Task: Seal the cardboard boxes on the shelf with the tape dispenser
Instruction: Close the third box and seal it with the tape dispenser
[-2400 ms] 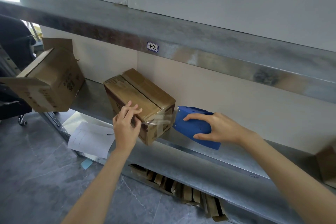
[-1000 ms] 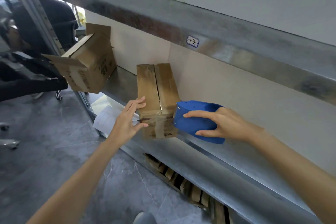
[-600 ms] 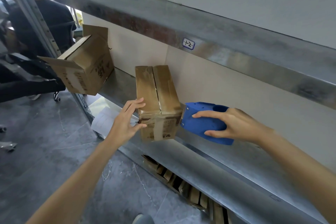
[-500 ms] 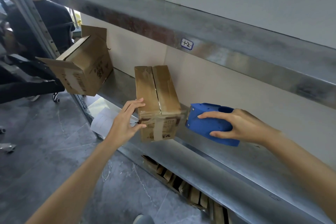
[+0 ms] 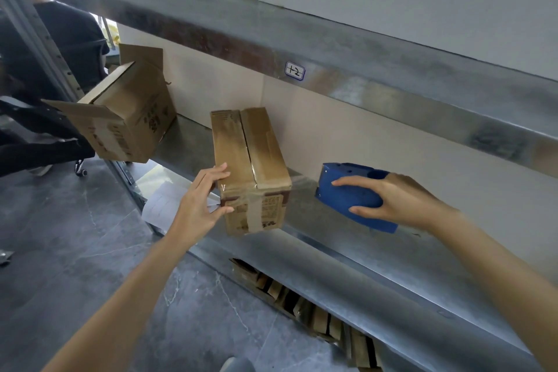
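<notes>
far left, an open cardboard box [image 5: 126, 118] sits tilted at the shelf end, flaps up, not yet sealed. next, the left hand [image 5: 202, 205]: fingers straight along the side of the closed cardboard box [image 5: 250, 166], thumb pressing the clear tape [image 5: 256, 201] on its front face. that box overhangs the metal shelf [image 5: 392, 254] edge. it looks light and thin-walled, likely to skid, so brace a corner, not the seam. the right hand [image 5: 401, 199] wraps the blue tape dispenser [image 5: 347, 190], just right of the box. rigid shell, so grip the body.
</notes>
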A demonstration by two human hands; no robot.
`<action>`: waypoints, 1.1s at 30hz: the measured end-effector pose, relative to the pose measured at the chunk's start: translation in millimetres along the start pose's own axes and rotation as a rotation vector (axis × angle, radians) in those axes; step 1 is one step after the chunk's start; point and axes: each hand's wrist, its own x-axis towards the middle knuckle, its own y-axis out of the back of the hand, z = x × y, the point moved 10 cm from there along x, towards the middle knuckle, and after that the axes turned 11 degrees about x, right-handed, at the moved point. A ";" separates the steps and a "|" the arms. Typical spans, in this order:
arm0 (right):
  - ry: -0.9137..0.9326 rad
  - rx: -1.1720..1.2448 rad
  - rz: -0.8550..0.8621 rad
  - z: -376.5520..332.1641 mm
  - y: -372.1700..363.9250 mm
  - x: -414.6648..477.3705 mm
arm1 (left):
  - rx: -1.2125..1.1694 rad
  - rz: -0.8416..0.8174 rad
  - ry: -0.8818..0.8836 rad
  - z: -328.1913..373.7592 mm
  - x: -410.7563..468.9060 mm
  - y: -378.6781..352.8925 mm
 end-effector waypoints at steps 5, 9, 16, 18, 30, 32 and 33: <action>-0.037 0.005 0.022 -2.3 -12.3 13.8 | 0.004 -0.005 0.015 1.4 -1.1 1.2; -0.059 0.043 0.016 -7.9 -18.2 23.4 | 0.004 -0.008 0.026 4.2 -0.7 1.9; -0.061 -0.002 0.054 -22.3 -27.1 47.1 | 0.003 0.000 0.027 1.4 -1.1 2.4; -0.054 -0.042 0.065 -30.6 -30.3 53.3 | -0.010 -0.003 0.033 2.0 -0.7 3.2; 0.004 -0.311 0.050 -44.8 -42.7 70.8 | -0.020 0.001 0.066 2.6 2.5 0.4; -0.014 -0.247 0.035 -44.6 -43.3 78.7 | -0.016 -0.003 0.060 3.6 2.1 0.9; -0.025 -0.204 0.039 -42.7 -43.6 83.3 | -0.011 -0.003 0.058 4.5 1.7 1.9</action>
